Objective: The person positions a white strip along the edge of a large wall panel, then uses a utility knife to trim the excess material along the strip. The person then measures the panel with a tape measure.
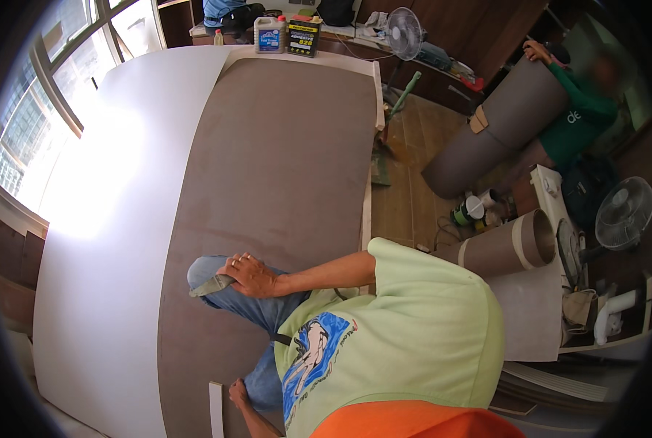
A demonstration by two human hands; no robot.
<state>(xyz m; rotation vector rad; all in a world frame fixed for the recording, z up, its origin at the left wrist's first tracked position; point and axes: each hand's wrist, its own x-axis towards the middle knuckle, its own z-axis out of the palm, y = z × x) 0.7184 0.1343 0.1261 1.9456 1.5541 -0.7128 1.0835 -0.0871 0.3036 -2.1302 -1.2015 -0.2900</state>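
Note:
My right hand (249,276) grips a thin grey-green item (205,290), too small to identify clearly, over my jeans-clad knee (203,270). Below, my left hand (238,394) has curled fingers beside my lower leg; what they hold, if anything, is hidden. I am on a large brown sheet (275,146). It lies beside a long white sheet (99,306). A narrow pale strip (215,409) rests on the brown sheet near my left hand.
Containers (270,36) stand at the far edge. At right, a co-worker (574,146) holds an upright, leaning dark roll (457,157). A shorter roll (501,244), fans (402,33) and paint cans (468,209) crowd that side. Another person (223,14) is at the back.

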